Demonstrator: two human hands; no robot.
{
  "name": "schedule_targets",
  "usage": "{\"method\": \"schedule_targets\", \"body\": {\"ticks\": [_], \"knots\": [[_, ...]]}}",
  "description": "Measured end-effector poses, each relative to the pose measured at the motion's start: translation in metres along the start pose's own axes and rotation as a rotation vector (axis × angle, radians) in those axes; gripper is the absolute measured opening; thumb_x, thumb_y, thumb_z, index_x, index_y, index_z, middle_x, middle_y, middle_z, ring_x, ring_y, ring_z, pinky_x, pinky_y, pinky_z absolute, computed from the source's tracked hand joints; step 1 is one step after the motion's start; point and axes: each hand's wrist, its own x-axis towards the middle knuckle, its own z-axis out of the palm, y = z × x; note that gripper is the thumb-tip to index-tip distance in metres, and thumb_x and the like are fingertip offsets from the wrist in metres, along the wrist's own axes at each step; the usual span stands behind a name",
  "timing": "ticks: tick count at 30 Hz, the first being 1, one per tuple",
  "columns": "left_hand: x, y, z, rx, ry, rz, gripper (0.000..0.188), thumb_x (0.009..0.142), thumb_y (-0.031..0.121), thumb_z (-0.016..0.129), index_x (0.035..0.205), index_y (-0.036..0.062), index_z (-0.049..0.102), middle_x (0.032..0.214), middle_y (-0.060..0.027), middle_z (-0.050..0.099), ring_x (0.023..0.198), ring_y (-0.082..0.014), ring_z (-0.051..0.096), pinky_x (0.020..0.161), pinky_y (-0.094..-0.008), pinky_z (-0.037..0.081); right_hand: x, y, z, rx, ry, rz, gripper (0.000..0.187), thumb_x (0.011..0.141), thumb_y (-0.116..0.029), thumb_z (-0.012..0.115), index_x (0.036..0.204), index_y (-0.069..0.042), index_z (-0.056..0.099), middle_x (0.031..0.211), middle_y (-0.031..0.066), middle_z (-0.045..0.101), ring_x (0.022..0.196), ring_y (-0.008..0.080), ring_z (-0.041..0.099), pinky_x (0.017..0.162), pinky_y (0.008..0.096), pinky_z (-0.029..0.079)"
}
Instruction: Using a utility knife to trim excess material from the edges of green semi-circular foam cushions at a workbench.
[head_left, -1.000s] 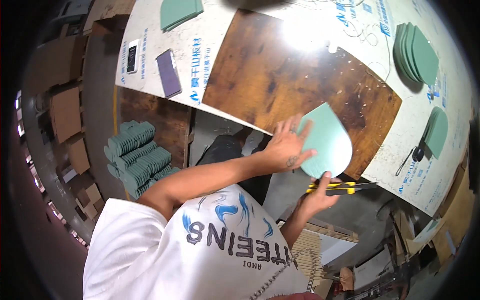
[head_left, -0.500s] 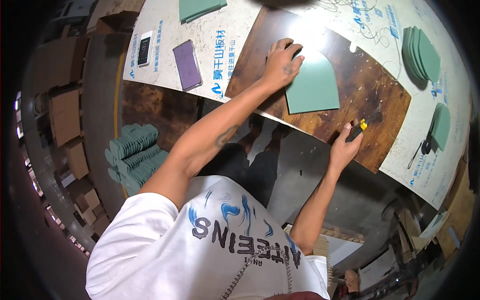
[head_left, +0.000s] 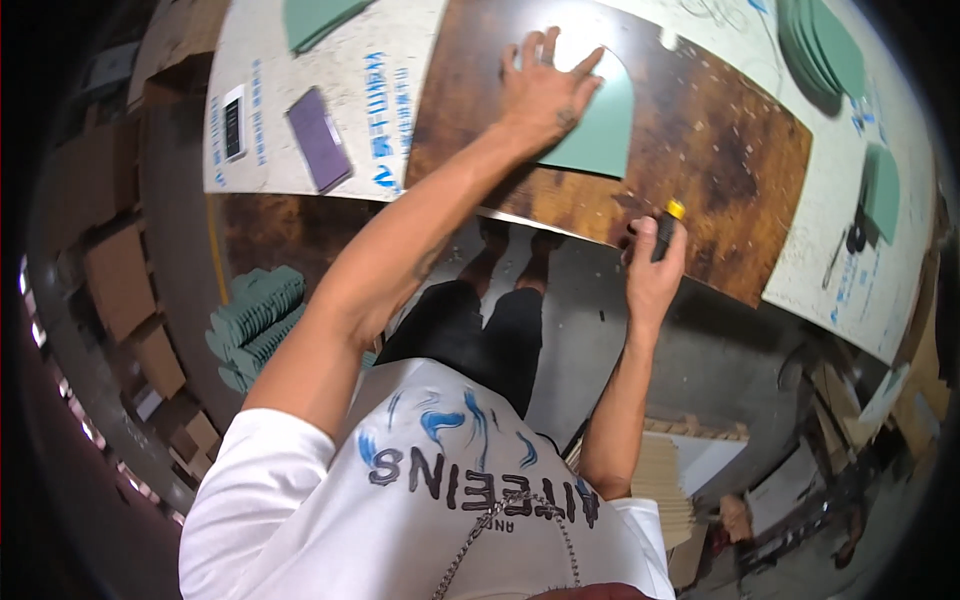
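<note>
A green panel [head_left: 592, 140] with a rounded far end and a straight near edge lies flat on the brown wood-patterned board [head_left: 715, 150]. My left hand [head_left: 540, 100] rests on the panel's left part, fingers spread, covering some of its surface. To the right of the panel, over the board's near edge, my right hand [head_left: 655, 265] is closed around a small black-handled tool [head_left: 663, 238] with a yellow end. That yellow end points away from me, apart from the panel. Whether it carries a blade is too small to tell.
Stacked green panels [head_left: 822, 55] lie at the far right, with more green pieces [head_left: 880, 190] beside a black corded item [head_left: 855, 238]. A purple phone [head_left: 320, 140] and a white device [head_left: 234, 122] lie on the left. Ridged green pieces [head_left: 255, 320] stand below the table.
The panel sits farther from the board's near edge. My left hand's fingers have spread across it. My right hand has moved left along the board with the tool. The whole view has shifted.
</note>
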Motion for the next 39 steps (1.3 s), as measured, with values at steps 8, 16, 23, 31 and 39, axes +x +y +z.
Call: {"method": "schedule_targets", "body": {"ticks": [8,16,23,31,39], "knots": [[0.005,0.015,-0.010,-0.041,0.011,-0.067,0.050,0.099,0.026,0.052,0.141,-0.0006,0.048,0.141,-0.0296,0.045,0.133,-0.0437,0.041,0.109,-0.0570,0.032,0.008,0.005,-0.023,-0.744,0.032,-0.678,0.053,0.085,-0.025,0.079,0.135,-0.016,0.065,0.095,0.0091,0.061,0.082,0.0246,0.061,0.064,0.0363,0.051],[0.006,0.020,-0.006,-0.011,0.140,-0.049,0.039,0.098,0.017,0.052,0.133,0.0011,0.053,0.130,-0.0277,0.049,0.123,-0.0415,0.047,0.103,-0.0559,0.036,0.006,0.011,-0.039,-0.794,0.062,-0.690,0.043,0.082,-0.025,0.082,0.124,-0.020,0.074,0.096,0.0063,0.064,0.080,0.0222,0.058,0.064,0.0338,0.050],[0.002,0.008,0.003,-0.056,0.146,-0.031,0.038,0.097,0.014,0.051,0.130,-0.0045,0.049,0.133,-0.0273,0.050,0.125,-0.0419,0.046,0.105,-0.0541,0.036,0.010,0.014,-0.038,-0.836,0.105,-0.734,0.042,0.082,-0.025,0.082,0.122,-0.019,0.075,0.095,0.0062,0.064,0.079,0.0215,0.057,0.065,0.0332,0.049],[0.002,0.007,0.001,-0.112,0.161,0.029,0.029,0.096,0.010,0.052,0.121,-0.0058,0.050,0.131,-0.0293,0.050,0.125,-0.0429,0.046,0.106,-0.0539,0.035,0.081,-0.009,0.001,-0.838,0.191,-0.853,0.037,0.086,-0.030,0.079,0.122,-0.019,0.075,0.094,0.0062,0.065,0.079,0.0203,0.059,0.061,0.0320,0.050],[0.010,0.025,-0.005,0.034,0.197,-0.240,0.047,0.094,0.022,0.059,0.131,-0.0064,0.048,0.127,-0.0254,0.051,0.123,-0.0401,0.043,0.107,-0.0542,0.030,0.060,-0.001,-0.025,-0.730,0.023,-0.779,0.037,0.084,-0.024,0.080,0.120,-0.015,0.075,0.091,0.0073,0.065,0.078,0.0217,0.061,0.063,0.0334,0.051]]}}
